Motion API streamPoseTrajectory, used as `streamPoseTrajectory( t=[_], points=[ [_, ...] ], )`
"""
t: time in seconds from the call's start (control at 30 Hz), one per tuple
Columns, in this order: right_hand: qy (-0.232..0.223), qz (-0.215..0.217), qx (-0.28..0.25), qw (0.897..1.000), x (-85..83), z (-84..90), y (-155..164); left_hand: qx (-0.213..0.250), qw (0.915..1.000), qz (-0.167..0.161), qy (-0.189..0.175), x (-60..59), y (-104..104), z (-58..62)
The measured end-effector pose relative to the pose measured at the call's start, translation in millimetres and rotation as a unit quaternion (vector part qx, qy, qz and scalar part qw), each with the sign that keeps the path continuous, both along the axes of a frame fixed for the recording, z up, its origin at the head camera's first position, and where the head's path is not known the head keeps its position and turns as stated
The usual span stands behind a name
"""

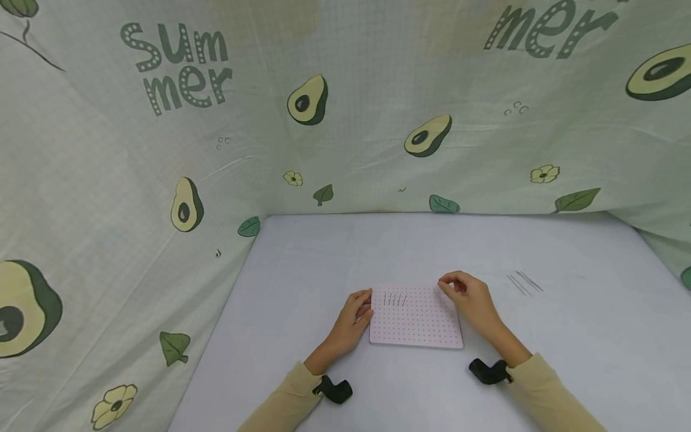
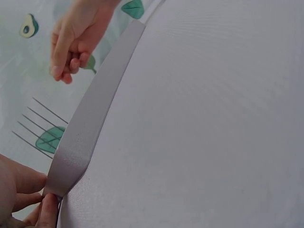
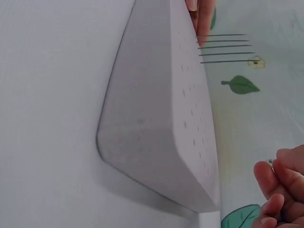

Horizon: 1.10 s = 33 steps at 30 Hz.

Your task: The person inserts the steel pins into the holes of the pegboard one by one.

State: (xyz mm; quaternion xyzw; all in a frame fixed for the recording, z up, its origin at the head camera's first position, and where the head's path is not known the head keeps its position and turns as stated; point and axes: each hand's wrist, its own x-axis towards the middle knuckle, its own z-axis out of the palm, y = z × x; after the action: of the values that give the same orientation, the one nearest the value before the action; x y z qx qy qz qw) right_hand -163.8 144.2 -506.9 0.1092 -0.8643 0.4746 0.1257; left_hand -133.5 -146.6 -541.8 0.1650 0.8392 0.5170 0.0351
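Observation:
A white pegboard (image 1: 415, 324) with rows of small holes lies flat on the table. Several thin metal pins (image 3: 225, 47) stand in a row at its far left. My left hand (image 1: 348, 324) holds the board's left side, its fingers and thumb bent against the edge in the left wrist view. Over the far right corner of the board is my right hand (image 1: 471, 300). Its thumb and index fingertips come together there, the other fingers curled, as the right wrist view shows. I cannot tell whether a thin pin sits between those fingertips.
Several loose pins (image 1: 523, 282) lie on the white tabletop (image 1: 594, 336), to the right of my right hand. A printed cloth (image 1: 367, 72) with avocados and leaves hangs behind the table and along its left side. Black wrist cameras (image 1: 488, 372) are strapped to both arms.

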Motion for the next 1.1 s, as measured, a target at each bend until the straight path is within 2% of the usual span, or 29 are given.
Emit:
streamPoseTrajectory(
  t=[0.33,0.53,1.1],
  points=[
    [0.022,-0.049,0.010,0.999,-4.0,0.5,24,-0.004,1.0000,0.003,-0.003,1.0,0,3.1],
    [0.007,-0.066,0.009,0.998,-3.0,2.6,39,0.002,1.0000,0.001,-0.007,1.4,0,3.7],
    [0.015,-0.111,0.006,0.994,-11.6,-5.3,86,-0.001,0.9998,0.017,-0.007,-5.3,6,-3.3]
  ],
)
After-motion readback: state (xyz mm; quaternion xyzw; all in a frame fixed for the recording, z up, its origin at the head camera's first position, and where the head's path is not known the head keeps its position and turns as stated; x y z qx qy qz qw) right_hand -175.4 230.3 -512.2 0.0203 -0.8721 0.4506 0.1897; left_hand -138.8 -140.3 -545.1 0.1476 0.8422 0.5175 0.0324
